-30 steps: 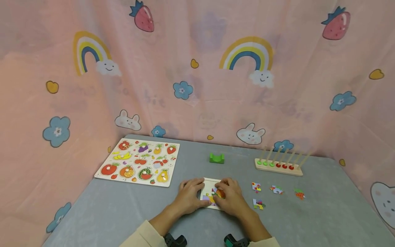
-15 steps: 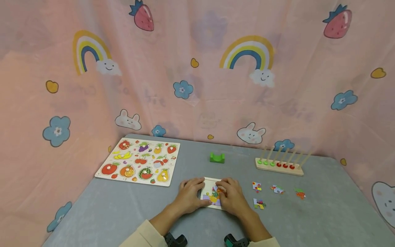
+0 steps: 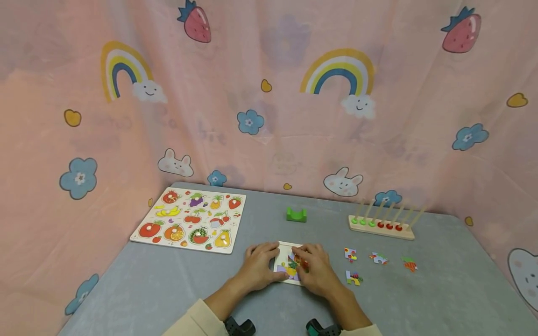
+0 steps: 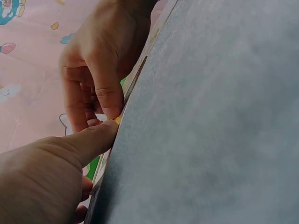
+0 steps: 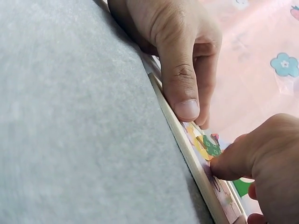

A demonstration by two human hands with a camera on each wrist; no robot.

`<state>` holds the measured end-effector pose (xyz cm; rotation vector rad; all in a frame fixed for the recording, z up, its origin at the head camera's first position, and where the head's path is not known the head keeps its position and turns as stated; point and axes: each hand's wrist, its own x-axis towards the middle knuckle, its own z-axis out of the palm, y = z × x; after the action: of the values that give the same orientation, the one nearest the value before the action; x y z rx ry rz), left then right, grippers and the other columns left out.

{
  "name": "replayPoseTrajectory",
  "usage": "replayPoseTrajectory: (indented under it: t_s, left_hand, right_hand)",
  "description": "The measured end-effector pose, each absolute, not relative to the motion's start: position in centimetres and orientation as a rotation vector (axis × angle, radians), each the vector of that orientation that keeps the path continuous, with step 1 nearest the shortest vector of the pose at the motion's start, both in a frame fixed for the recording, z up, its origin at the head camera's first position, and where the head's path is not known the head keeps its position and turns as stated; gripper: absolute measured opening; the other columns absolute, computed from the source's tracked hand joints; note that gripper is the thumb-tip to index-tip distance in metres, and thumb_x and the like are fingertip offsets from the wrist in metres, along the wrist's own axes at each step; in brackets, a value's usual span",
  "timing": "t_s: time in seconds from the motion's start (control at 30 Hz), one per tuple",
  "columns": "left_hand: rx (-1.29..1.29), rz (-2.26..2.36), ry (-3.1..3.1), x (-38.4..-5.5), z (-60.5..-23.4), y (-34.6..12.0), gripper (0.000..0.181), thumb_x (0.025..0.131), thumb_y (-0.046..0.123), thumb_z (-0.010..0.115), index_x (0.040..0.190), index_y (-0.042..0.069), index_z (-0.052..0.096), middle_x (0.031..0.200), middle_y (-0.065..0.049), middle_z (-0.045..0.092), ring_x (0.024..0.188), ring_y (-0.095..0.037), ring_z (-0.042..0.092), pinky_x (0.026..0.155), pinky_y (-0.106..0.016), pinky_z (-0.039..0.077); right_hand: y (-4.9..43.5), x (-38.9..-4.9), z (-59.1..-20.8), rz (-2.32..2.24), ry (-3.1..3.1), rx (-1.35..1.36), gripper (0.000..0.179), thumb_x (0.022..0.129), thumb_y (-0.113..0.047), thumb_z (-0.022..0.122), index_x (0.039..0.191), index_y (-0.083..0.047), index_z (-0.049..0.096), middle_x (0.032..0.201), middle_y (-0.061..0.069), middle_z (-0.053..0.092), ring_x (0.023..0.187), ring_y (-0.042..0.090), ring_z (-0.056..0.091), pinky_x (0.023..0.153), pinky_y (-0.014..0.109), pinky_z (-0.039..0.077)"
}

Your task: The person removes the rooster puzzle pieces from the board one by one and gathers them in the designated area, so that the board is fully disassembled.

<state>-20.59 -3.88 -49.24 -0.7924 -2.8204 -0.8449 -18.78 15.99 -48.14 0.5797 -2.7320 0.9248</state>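
Note:
A small wooden jigsaw tray (image 3: 283, 254) lies before me, with several coloured pieces (image 3: 290, 269) in its lower part. My left hand (image 3: 257, 268) grips the tray's left side, its thumb over the near edge and its fingers along the far side. Over the tray's right half, my right hand (image 3: 317, 270) pinches an orange-red puzzle piece (image 3: 303, 265) between thumb and fingers, partly hiding it. In the right wrist view the right thumb (image 5: 226, 163) touches the pieces at the tray's surface. Whether that piece lies flush cannot be seen.
Loose puzzle pieces lie to the right, among them a carrot piece (image 3: 409, 264) and a purple-yellow one (image 3: 353, 278). Farther back stand a green block (image 3: 296, 215) and a wooden peg rack (image 3: 380, 227) with green and red beads. A fruit puzzle board (image 3: 189, 221) lies at the left.
My right fingers have shifted slightly over the orange-red piece, which was more covered half a second ago and shows more now. My left hand and the tray stay in place.

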Motion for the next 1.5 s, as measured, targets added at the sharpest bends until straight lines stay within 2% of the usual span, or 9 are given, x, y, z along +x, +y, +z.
replayPoseTrajectory:
  t_s: [0.27, 0.47, 0.93, 1.07, 1.3, 1.5]
  left_hand:
    - [-0.803, -0.836, -2.824, -20.7, -49.2, -3.8, 0.066, 0.074, 0.043, 0.081, 0.126, 0.007, 0.065, 0.137, -0.005, 0.054, 0.126, -0.024, 0.045, 0.100, -0.052, 0.026]
    - [-0.815, -0.848, -2.820, -20.8, -49.4, -3.7, 0.067, 0.073, 0.042, 0.082, 0.126, 0.006, 0.065, 0.136, -0.006, 0.054, 0.126, -0.024, 0.045, 0.100, -0.053, 0.025]
    - [-0.817, -0.834, -2.804, -20.8, -49.5, -4.0, 0.066, 0.073, 0.041, 0.083, 0.125, 0.005, 0.065, 0.136, -0.006, 0.054, 0.125, -0.024, 0.046, 0.099, -0.053, 0.026]
    - [-0.810, -0.837, -2.802, -20.7, -49.4, -4.1, 0.066, 0.073, 0.041, 0.083, 0.125, 0.005, 0.065, 0.136, -0.006, 0.054, 0.125, -0.024, 0.046, 0.100, -0.053, 0.025]
    - [-0.815, -0.834, -2.813, -20.7, -49.4, -3.9, 0.067, 0.073, 0.043, 0.082, 0.126, 0.006, 0.065, 0.137, -0.004, 0.053, 0.126, -0.022, 0.045, 0.101, -0.052, 0.024]
    - [-0.811, -0.850, -2.819, -20.6, -49.3, -3.9, 0.067, 0.073, 0.043, 0.082, 0.126, 0.006, 0.064, 0.137, -0.005, 0.053, 0.127, -0.022, 0.044, 0.101, -0.053, 0.024]
  right_hand:
    - [16.4, -18.9, -48.2, 0.947, -2.656, 0.611, 0.044, 0.077, 0.000, 0.073, 0.120, 0.002, 0.066, 0.105, 0.003, 0.060, 0.101, 0.026, 0.049, 0.091, 0.052, 0.034]
    - [16.7, -19.0, -47.8, 0.985, -2.533, 0.655, 0.045, 0.076, 0.002, 0.076, 0.119, 0.003, 0.066, 0.105, 0.005, 0.065, 0.100, 0.025, 0.053, 0.087, 0.052, 0.039]
    - [18.8, -17.6, -43.8, 0.977, -2.437, 0.655, 0.049, 0.072, 0.004, 0.081, 0.119, 0.000, 0.067, 0.107, 0.004, 0.068, 0.102, 0.022, 0.057, 0.082, 0.048, 0.048]
    - [19.7, -17.2, -43.1, 0.942, -2.361, 0.693, 0.050, 0.069, 0.006, 0.082, 0.117, 0.001, 0.068, 0.106, 0.003, 0.068, 0.102, 0.022, 0.058, 0.082, 0.042, 0.047]
    - [21.4, -16.0, -42.1, 0.986, -2.282, 0.703, 0.050, 0.070, 0.006, 0.081, 0.118, -0.001, 0.068, 0.106, 0.000, 0.068, 0.102, 0.018, 0.056, 0.088, 0.019, 0.038]
    - [23.1, -15.2, -41.5, 0.983, -2.236, 0.699, 0.054, 0.067, 0.009, 0.081, 0.119, -0.001, 0.067, 0.109, 0.005, 0.068, 0.103, 0.016, 0.055, 0.091, 0.014, 0.035]
